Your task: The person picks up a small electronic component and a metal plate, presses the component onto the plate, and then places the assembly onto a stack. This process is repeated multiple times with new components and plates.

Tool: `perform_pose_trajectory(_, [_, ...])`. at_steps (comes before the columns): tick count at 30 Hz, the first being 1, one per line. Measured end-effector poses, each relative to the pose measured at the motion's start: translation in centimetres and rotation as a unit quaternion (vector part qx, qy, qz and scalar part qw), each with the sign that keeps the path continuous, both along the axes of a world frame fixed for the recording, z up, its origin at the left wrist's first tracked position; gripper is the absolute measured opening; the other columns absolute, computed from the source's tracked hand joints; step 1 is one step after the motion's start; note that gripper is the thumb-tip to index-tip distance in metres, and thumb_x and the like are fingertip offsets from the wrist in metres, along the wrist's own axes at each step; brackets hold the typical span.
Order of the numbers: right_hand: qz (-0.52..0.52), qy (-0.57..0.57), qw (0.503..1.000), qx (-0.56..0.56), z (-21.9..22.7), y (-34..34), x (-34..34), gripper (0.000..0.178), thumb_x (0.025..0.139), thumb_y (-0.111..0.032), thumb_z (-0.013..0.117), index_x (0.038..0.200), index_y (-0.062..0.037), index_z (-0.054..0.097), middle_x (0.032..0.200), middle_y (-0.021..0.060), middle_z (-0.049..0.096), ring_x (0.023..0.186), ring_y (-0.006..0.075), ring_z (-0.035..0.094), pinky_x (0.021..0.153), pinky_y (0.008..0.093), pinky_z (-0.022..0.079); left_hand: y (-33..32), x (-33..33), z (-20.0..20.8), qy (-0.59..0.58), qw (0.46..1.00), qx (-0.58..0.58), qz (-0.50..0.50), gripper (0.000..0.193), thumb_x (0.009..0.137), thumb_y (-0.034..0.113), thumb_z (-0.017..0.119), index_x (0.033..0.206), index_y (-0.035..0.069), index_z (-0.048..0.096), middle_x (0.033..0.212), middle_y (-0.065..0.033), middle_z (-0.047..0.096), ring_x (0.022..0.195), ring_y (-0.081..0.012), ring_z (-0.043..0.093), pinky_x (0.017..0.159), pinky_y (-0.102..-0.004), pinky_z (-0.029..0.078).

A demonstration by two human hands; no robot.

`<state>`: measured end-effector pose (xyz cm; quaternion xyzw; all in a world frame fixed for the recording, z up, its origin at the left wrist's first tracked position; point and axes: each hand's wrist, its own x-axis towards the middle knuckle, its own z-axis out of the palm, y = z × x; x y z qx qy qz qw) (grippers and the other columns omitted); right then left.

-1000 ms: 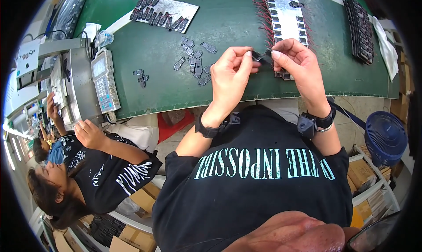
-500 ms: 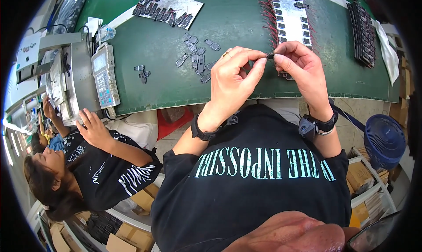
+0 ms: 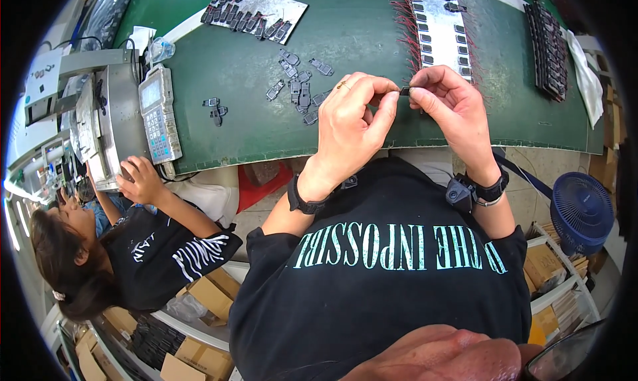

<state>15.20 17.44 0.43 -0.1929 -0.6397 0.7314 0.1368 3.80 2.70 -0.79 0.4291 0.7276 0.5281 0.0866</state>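
Note:
Both hands meet above the near edge of a green work table point(image 3: 252, 134), their fingertips pinched on one small black part point(image 3: 405, 91). My left hand point(image 3: 352, 118) grips its left end between thumb and forefinger. At the other end, the thumb and fingers of my right hand point(image 3: 455, 105) close on it. Most of the part is covered by fingertips, so its kind is unclear. Several loose grey-black plastic pieces point(image 3: 300, 92) lie to the left of my left hand. Beyond my right hand is a white board point(image 3: 435, 32) lined with black rectangular modules with red wires.
Another board point(image 3: 292, 12) at the back left carries more black pieces. Stacked black parts point(image 3: 546, 52) stand at the right. A control keypad point(image 3: 158, 115) sits beside a machine at the left, where a co-worker's hand point(image 3: 141, 182) rests near. A blue fan point(image 3: 582, 213) is at the right.
My hands have shifted very slightly, with the black part still pinched between them. The co-worker at the left has leaned lower and moved their hands.

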Motion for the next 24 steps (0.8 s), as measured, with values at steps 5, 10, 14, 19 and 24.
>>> perform_pose_trajectory(5, [0.076,0.003,0.991,-0.107,0.7,0.9,0.5,0.012,0.095,-0.006,0.063,0.106,-0.0004,0.060,0.096,0.0011,0.061,0.083,0.0082,0.060,0.076,0.0222,0.050,0.3,0.9,0.5,-0.040,0.999,0.024,-0.015,0.002,0.088,0.000,0.063,0.089,0.000,0.062,0.088,-0.0077,0.064,0.074,-0.0133,0.062,0.061,-0.0255,0.051])
perform_pose_trajectory(10, [0.148,-0.015,0.977,-0.150,1.0,1.1,0.8,0.013,0.094,-0.005,0.063,0.106,-0.0001,0.060,0.099,0.0024,0.060,0.084,0.0092,0.060,0.078,0.0243,0.051,-0.1,0.8,-0.5,-0.182,0.976,0.119,-0.006,0.009,0.085,0.000,0.065,0.084,0.001,0.056,0.073,-0.0072,0.057,0.061,-0.0190,0.057,0.054,-0.0302,0.046])
perform_pose_trajectory(14, [0.098,-0.002,0.994,-0.047,1.3,0.2,1.0,0.018,0.092,-0.001,0.064,0.108,0.0002,0.058,0.100,0.0035,0.059,0.089,0.0101,0.060,0.082,0.0254,0.051,-1.2,0.0,-0.1,-0.251,0.964,0.085,-0.039,0.012,0.086,0.003,0.067,0.080,0.002,0.057,0.073,-0.0075,0.058,0.061,-0.0196,0.058,0.056,-0.0305,0.047])
perform_pose_trajectory(19, [0.055,0.001,0.988,0.146,2.2,0.0,1.3,0.024,0.089,0.004,0.065,0.110,0.0000,0.055,0.101,0.0041,0.059,0.093,0.0109,0.059,0.085,0.0255,0.050,-1.0,-0.4,1.0,-0.034,0.998,0.007,-0.050,0.004,0.087,0.003,0.069,0.087,0.001,0.065,0.078,-0.0063,0.066,0.069,-0.0164,0.063,0.062,-0.0283,0.052])
perform_pose_trajectory(24, [0.079,-0.006,0.989,0.125,2.4,0.6,1.5,0.024,0.089,0.004,0.065,0.109,-0.0007,0.053,0.101,0.0039,0.058,0.094,0.0105,0.058,0.086,0.0252,0.049,-0.9,-1.1,1.3,0.117,0.986,0.062,-0.104,0.017,0.082,-0.001,0.071,0.098,0.003,0.071,0.086,-0.0067,0.071,0.077,-0.0183,0.068,0.066,-0.0284,0.054])
